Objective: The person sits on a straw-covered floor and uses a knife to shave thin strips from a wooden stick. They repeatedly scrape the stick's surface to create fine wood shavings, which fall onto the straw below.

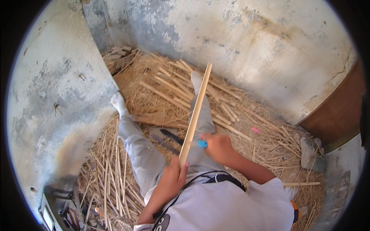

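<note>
My left hand (pixel 175 177) is closed around the lower end of a long, pale split bamboo strip (pixel 196 111), which slants up and away between my legs. Close to the strip's right edge, my right hand (pixel 219 147) grips a blue-handled knife (pixel 202 143); its thin blade is blurred and points left toward the strip. Behind the strip, low between my thighs, shows a dark flat blade-like piece (pixel 171 135). Whether it joins the knife I cannot tell.
My legs in grey trousers (pixel 140 150) are stretched apart on the straw-littered floor. Several bamboo pieces (pixel 173 86) lie beyond. Thin strips (pixel 115 181) are heaped at left. Worn walls (pixel 239 42) curve around, with a stone (pixel 313 154) at right and a grey frame (pixel 48 215) at lower left.
</note>
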`<control>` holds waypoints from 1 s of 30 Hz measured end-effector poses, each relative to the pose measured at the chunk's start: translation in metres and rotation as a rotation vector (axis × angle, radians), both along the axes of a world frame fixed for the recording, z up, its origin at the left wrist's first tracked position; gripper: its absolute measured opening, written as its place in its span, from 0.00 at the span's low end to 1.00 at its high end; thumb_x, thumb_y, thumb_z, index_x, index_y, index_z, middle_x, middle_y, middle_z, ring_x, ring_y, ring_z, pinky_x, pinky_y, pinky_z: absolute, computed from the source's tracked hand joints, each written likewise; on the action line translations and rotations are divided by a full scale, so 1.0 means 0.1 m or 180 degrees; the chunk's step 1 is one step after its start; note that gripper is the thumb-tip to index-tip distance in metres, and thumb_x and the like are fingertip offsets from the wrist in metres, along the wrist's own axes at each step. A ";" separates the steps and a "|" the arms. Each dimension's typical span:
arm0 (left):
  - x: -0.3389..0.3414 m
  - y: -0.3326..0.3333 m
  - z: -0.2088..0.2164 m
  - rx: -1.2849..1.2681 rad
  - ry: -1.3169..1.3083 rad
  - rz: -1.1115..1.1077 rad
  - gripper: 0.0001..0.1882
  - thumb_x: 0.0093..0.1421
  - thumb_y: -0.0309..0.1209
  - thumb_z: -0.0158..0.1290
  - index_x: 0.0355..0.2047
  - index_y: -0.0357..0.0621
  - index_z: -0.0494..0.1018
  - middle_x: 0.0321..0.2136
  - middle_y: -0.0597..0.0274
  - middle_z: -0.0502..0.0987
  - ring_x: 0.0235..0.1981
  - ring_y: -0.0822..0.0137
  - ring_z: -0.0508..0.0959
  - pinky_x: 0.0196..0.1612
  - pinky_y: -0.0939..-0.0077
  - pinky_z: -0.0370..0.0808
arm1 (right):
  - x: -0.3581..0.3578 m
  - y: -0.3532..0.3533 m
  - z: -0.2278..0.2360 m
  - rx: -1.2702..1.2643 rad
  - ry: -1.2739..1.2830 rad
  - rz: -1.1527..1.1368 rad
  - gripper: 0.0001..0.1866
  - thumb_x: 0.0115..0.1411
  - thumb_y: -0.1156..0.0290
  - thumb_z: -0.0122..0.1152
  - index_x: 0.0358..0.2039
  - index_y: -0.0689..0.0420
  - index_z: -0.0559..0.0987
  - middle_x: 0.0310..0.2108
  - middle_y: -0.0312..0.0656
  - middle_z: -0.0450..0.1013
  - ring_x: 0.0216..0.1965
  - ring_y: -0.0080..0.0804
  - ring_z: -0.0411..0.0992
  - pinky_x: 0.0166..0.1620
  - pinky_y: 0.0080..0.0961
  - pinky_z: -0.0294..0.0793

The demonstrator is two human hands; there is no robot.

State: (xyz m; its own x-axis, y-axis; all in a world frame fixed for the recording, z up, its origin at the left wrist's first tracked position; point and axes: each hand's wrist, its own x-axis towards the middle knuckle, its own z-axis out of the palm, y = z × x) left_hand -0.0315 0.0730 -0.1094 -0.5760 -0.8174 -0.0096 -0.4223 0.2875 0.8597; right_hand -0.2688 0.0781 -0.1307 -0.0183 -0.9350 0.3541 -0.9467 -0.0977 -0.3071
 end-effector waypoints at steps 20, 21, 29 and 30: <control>0.02 -0.13 -0.40 -0.0304 -0.0156 0.0737 0.19 0.70 0.37 0.51 0.34 0.31 0.61 0.23 0.27 0.73 0.28 0.26 0.74 0.29 0.41 0.69 | 0.44 -0.60 -0.57 -0.1071 0.0534 -0.0010 0.20 0.68 0.62 0.56 0.18 0.53 0.72 0.08 0.39 0.67 0.09 0.36 0.69 0.13 0.34 0.65; 0.02 -0.15 -0.40 -0.0333 -0.0186 0.0835 0.19 0.70 0.37 0.51 0.33 0.32 0.61 0.22 0.29 0.73 0.27 0.27 0.73 0.28 0.43 0.68 | 0.46 -0.65 -0.59 -0.1129 0.0561 0.0041 0.20 0.68 0.62 0.56 0.18 0.53 0.72 0.08 0.39 0.67 0.09 0.36 0.69 0.14 0.34 0.65; 0.12 -0.24 -0.30 -0.0412 -0.0585 0.1057 0.19 0.71 0.37 0.49 0.35 0.30 0.60 0.23 0.25 0.74 0.28 0.26 0.75 0.29 0.39 0.71 | 0.68 -1.20 -0.77 -0.0806 -0.0016 -0.0657 0.18 0.69 0.64 0.53 0.22 0.58 0.75 0.12 0.46 0.71 0.13 0.46 0.72 0.18 0.39 0.70; 0.11 -0.21 -0.35 -0.0570 -0.0664 0.1030 0.19 0.71 0.37 0.49 0.35 0.29 0.60 0.23 0.25 0.74 0.28 0.26 0.76 0.29 0.39 0.71 | 0.65 -1.29 -0.79 -0.0723 -0.0054 -0.0895 0.18 0.70 0.64 0.52 0.23 0.58 0.75 0.13 0.46 0.72 0.14 0.47 0.73 0.19 0.40 0.71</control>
